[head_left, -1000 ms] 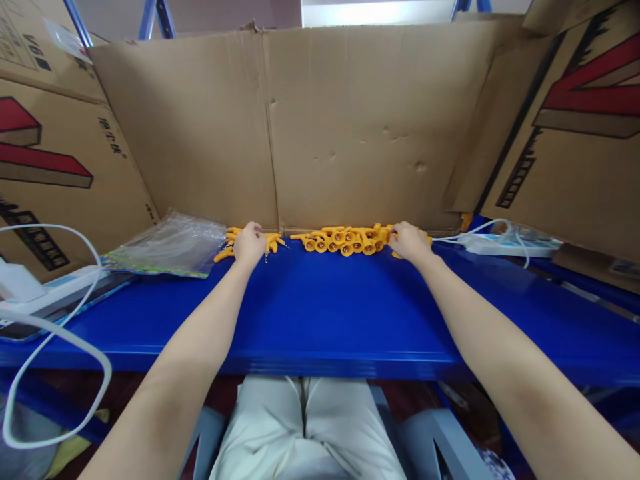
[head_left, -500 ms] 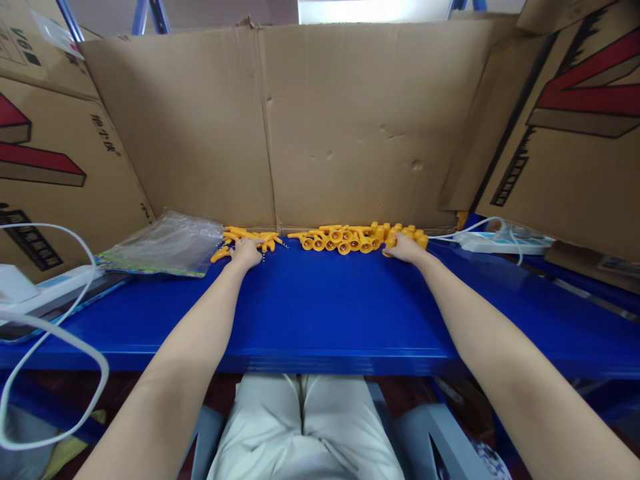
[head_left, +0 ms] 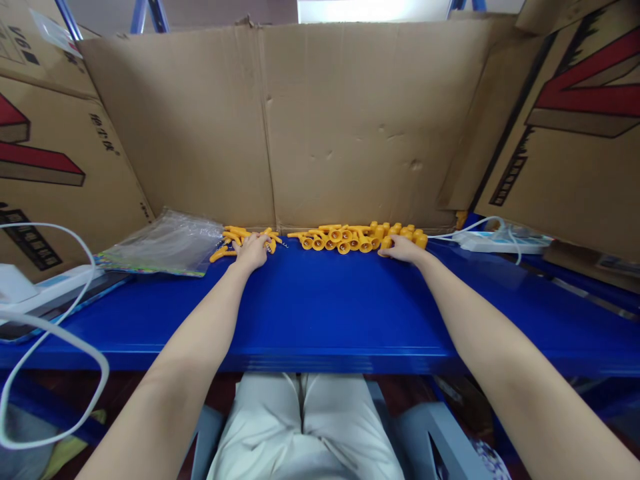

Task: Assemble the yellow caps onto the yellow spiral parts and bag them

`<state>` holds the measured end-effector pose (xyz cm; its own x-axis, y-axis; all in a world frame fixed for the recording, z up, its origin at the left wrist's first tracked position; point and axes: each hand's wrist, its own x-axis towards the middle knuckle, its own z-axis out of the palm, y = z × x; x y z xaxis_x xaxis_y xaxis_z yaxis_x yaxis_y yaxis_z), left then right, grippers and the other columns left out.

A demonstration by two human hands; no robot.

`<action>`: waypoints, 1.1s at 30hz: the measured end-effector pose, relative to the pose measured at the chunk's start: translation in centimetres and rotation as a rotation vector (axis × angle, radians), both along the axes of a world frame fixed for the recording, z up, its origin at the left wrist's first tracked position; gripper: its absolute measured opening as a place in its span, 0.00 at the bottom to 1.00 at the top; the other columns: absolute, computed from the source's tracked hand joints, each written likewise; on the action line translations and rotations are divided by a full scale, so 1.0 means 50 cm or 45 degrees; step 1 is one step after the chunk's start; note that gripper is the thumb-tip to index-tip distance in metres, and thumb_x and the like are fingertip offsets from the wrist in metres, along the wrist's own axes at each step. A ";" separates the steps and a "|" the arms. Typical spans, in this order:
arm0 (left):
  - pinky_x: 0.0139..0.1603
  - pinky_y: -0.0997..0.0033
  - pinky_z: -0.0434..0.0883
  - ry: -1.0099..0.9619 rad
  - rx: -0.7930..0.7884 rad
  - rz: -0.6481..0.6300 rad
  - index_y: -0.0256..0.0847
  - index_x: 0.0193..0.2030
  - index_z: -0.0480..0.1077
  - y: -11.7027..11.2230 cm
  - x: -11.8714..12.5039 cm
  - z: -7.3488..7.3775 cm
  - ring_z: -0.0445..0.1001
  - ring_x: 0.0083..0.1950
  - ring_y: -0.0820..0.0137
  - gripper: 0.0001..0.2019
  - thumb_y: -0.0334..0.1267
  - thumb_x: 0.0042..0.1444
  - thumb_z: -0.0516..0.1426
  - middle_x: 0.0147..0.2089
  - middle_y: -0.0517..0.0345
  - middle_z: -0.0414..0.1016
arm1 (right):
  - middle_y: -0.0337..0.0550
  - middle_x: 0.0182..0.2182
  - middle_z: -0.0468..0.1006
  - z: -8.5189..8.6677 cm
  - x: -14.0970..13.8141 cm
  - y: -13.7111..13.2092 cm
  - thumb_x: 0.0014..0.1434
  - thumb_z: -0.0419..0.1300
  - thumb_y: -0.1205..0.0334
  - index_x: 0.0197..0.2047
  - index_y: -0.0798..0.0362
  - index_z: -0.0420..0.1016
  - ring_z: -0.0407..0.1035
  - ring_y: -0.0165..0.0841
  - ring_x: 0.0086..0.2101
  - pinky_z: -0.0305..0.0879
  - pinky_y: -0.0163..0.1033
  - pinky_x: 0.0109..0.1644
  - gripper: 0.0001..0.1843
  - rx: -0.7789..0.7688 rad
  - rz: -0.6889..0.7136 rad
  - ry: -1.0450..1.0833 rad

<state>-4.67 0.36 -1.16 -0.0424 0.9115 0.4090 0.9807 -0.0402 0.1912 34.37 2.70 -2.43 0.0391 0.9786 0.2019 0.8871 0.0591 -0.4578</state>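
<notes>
My left hand (head_left: pixel 253 251) is closed on an orange plastic piece (head_left: pixel 271 246) at the left pile; fingers partly hide it. Around it lie several slim orange pieces (head_left: pixel 233 233), some with thin dark metal spirals at their ends. My right hand (head_left: pixel 404 249) has its fingers closed on an orange cylinder (head_left: pixel 386 245) at the front of a group of upright orange cylinders (head_left: pixel 395 229). Between the hands, several orange horn-shaped pieces (head_left: pixel 343 247) are stacked on their sides, wide round mouths facing me, with small metal parts inside.
The blue table (head_left: pixel 320 307) has a tall cardboard wall (head_left: pixel 360 120) behind it and printed boxes at both sides. Clear plastic bags (head_left: pixel 165 243) lie left of the pieces. White power strips (head_left: pixel 505 243) with cables sit at right and left.
My left hand has shifted slightly to the right over its pile, and an orange piece now shows at its fingers. My right hand has drawn its cylinder slightly to the left.
</notes>
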 end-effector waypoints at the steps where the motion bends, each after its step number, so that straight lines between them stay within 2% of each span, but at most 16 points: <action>1: 0.59 0.40 0.52 -0.041 0.044 0.006 0.49 0.45 0.71 -0.001 0.003 0.004 0.61 0.60 0.53 0.13 0.37 0.57 0.49 0.57 0.51 0.66 | 0.48 0.33 0.76 0.000 0.000 -0.001 0.46 0.62 0.61 0.35 0.53 0.70 0.71 0.43 0.37 0.65 0.45 0.41 0.11 0.001 0.000 -0.002; 7: 0.55 0.62 0.62 -0.307 0.286 0.001 0.44 0.47 0.67 -0.007 0.012 0.035 0.66 0.56 0.64 0.17 0.35 0.62 0.40 0.54 0.51 0.68 | 0.49 0.35 0.77 0.000 -0.003 -0.002 0.48 0.60 0.61 0.37 0.53 0.71 0.71 0.43 0.36 0.65 0.45 0.41 0.11 -0.011 -0.005 -0.047; 11: 0.53 0.67 0.63 -0.339 0.328 -0.077 0.42 0.51 0.65 -0.010 0.022 0.044 0.67 0.54 0.65 0.17 0.39 0.63 0.40 0.53 0.50 0.70 | 0.49 0.35 0.77 -0.002 -0.001 0.001 0.49 0.60 0.61 0.37 0.53 0.72 0.71 0.43 0.36 0.64 0.45 0.40 0.11 0.003 0.009 -0.067; 17: 0.51 0.65 0.64 -0.121 0.094 -0.362 0.41 0.46 0.69 -0.015 0.065 0.019 0.71 0.51 0.63 0.16 0.42 0.62 0.43 0.48 0.50 0.74 | 0.49 0.35 0.77 -0.001 -0.004 -0.002 0.49 0.61 0.60 0.35 0.54 0.72 0.71 0.43 0.36 0.64 0.44 0.40 0.10 0.028 -0.006 -0.097; 20: 0.53 0.64 0.64 -0.084 -0.008 -0.472 0.42 0.47 0.70 -0.019 0.088 0.002 0.70 0.53 0.63 0.15 0.41 0.60 0.47 0.50 0.52 0.74 | 0.49 0.36 0.77 0.002 -0.010 -0.006 0.49 0.61 0.60 0.37 0.54 0.71 0.71 0.42 0.37 0.64 0.43 0.41 0.11 0.000 0.012 -0.102; 26: 0.61 0.46 0.51 -0.027 -0.109 -0.437 0.47 0.49 0.69 -0.031 0.108 -0.004 0.65 0.58 0.56 0.19 0.45 0.50 0.59 0.55 0.55 0.71 | 0.51 0.40 0.76 0.012 -0.027 -0.013 0.50 0.61 0.59 0.41 0.55 0.70 0.71 0.42 0.39 0.64 0.42 0.43 0.15 0.002 0.046 -0.218; 31: 0.59 0.48 0.54 -0.076 -0.161 -0.393 0.47 0.53 0.67 -0.032 0.103 0.003 0.64 0.58 0.54 0.29 0.54 0.44 0.62 0.57 0.51 0.70 | 0.51 0.37 0.76 0.015 -0.043 -0.014 0.49 0.63 0.57 0.39 0.54 0.71 0.72 0.45 0.38 0.66 0.44 0.41 0.15 -0.033 0.074 -0.299; 33: 0.59 0.48 0.54 -0.055 -0.167 -0.385 0.46 0.54 0.66 -0.032 0.101 0.005 0.63 0.59 0.53 0.31 0.55 0.43 0.61 0.57 0.50 0.69 | 0.51 0.33 0.76 0.017 -0.051 -0.014 0.46 0.65 0.57 0.37 0.53 0.72 0.72 0.47 0.36 0.66 0.46 0.39 0.15 0.085 0.068 -0.294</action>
